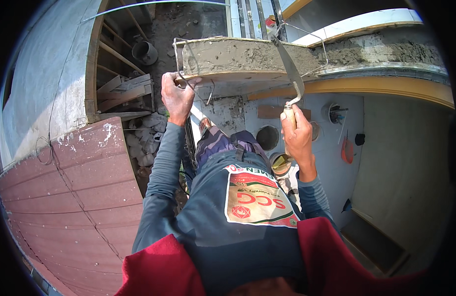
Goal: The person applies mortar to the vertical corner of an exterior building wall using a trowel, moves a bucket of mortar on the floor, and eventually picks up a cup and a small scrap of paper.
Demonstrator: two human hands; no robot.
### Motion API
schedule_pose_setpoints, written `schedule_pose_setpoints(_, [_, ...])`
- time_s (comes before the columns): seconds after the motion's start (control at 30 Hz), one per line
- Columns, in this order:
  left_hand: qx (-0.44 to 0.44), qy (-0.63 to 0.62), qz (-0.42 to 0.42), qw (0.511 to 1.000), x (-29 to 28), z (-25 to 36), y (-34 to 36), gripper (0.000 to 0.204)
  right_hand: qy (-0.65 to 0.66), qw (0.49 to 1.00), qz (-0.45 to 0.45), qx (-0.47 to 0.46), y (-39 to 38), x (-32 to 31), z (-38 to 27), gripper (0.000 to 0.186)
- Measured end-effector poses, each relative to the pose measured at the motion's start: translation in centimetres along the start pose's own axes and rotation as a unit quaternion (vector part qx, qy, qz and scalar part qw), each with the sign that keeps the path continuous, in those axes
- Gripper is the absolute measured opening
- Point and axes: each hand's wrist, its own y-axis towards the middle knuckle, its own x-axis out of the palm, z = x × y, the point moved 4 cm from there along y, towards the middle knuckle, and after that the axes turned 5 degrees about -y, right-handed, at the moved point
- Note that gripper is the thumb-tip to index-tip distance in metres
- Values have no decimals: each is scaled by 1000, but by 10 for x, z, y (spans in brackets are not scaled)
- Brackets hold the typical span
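Nearest me: the bright red cloth over my shoulders, then my dark blue-grey long-sleeved shirt with a beige, red and green printed panel on it. Past the hem, purple patterned legwear.

Right hand: closed firmly around the handle of a long steel trowel with a pale wooden grip. Its cranked neck rises from my fist; the narrow blade slants up and leftward across the ledge, tip beyond the far edge, near some dark metal bars. Cannot tell whether the blade touches the mortar.

Left hand: fingers bent, thumb lying along the wood, partly closed on the left end of a thin brown wooden board. A bent grey metal rod passes right by the fingers; cannot tell if I grip that too.

The board edges the near side of a ledge of wet-looking grey mortar. A second bent rod spans the ledge right of the trowel. Further right, a rougher mortar strip, with a curved yellow-orange beam below it.

Lower down, beyond my right wrist: a white bucket with tools inside and an orange oval object. To my left, stacked scrap timber and reddish-brown ridged sheeting.
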Motion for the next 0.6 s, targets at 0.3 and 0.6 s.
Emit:
schedule_pose_setpoints(0.3, [-7,10,-9,1000,0,-4,-1,46,88,983,-112,120,17,-9,-14,33])
schedule_pose_setpoints(0.6, [-17,-17,-13,1000,3,0,1,45,335,841,-322,278,73,-11,13,32])
